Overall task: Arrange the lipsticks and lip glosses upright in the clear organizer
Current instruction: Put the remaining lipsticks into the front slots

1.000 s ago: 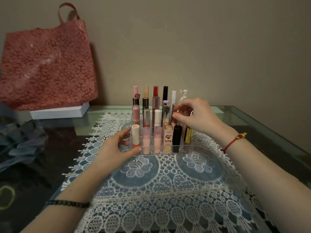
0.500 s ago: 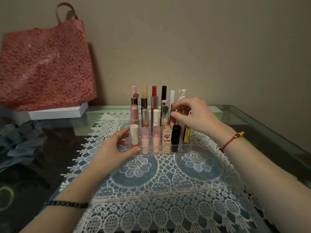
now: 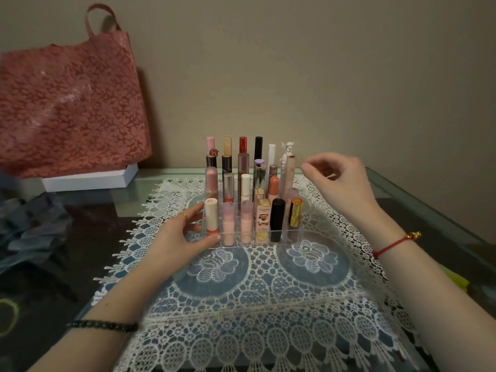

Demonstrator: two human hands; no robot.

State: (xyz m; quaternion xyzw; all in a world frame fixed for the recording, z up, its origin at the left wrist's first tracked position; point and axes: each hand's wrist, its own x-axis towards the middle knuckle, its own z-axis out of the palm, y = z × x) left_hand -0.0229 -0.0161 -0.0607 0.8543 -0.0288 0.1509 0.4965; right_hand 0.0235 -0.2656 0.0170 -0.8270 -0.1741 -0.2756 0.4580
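Glass table (image 3: 408,191), lace mat (image 3: 268,304), clear organizer (image 3: 292,236)

Pink floral bag (image 3: 69,108) — white lace cloth (image 3: 268,304).

Hardly any lettering can be read. On the white tube (image 3: 245,194), second row from the front, dark capitals run down the body, too small to make out for certain. The pink box (image 3: 262,218) in the front row bears a cartoon figure with fine print above it, illegible. The white lipstick (image 3: 211,214) at the front left has a round red emblem on its cap, with no legible letters. The tall pale tube (image 3: 290,170) shows a dark mark near its top, unreadable.
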